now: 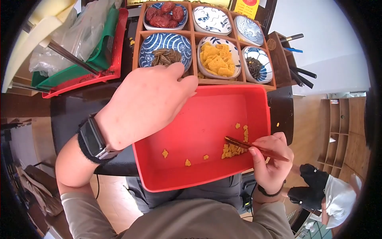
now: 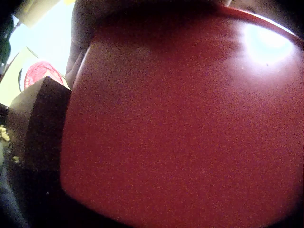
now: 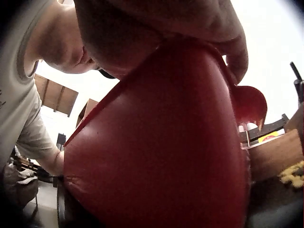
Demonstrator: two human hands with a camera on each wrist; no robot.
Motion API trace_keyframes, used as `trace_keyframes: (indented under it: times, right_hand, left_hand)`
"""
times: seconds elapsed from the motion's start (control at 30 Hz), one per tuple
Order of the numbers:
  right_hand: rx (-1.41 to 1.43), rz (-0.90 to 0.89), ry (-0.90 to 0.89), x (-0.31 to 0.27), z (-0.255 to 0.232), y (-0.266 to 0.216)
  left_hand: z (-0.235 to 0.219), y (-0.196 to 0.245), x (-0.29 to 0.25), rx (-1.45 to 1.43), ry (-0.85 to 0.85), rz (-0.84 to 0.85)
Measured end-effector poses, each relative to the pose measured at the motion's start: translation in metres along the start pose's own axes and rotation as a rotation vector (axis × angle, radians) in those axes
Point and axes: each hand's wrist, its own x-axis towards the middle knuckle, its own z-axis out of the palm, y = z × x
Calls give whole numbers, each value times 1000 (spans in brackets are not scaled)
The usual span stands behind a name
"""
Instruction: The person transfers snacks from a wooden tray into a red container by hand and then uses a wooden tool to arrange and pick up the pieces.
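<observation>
A red plastic bin holds small yellow pieces, mostly heaped in its near right corner. At its right rim, my right hand pinches slim reddish-brown wooden tongs, whose tips lie over the pieces. My left hand reaches across the bin's far left corner, close to a blue-patterned bowl of sunflower seeds. Its fingertips are hidden, and I cannot tell what they hold. In the left wrist view its fingers show beyond the red wall.
Behind the bin, a divided wooden box carries red dates, yellow crisps, dark tea-like bits and other patterned bowls. A green-and-red basket with plastic bags stands left. A wooden holder stands right. Another person is at lower right.
</observation>
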Motion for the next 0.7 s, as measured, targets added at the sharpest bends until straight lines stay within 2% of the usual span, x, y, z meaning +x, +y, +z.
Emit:
trace_keyframes:
  times: [0.07, 0.3, 0.37, 0.5, 0.57, 0.63, 0.7]
  right_hand:
    - [-2, -25, -9, 0, -3, 0]
    - [188, -44, 309, 10, -24, -9]
    - [245, -131, 392, 21, -29, -4]
    - [337, -190, 340, 59, -37, 5]
    - [229, -107, 262, 80, -40, 11]
    - [256, -42, 247, 101, -34, 16]
    - [232, -89, 222, 116, -30, 21]
  left_hand:
    - [0, 0, 1, 1, 3, 4]
    - [-2, 1, 2, -8, -1, 0]
    - [-3, 1, 2, -2, -4, 0]
    - [-4, 1, 2, 10, -14, 1]
    - [-5, 2, 2, 13, -22, 0]
    - [-6, 2, 2, 16, -28, -1]
    - [-6, 3, 2, 2, -28, -5]
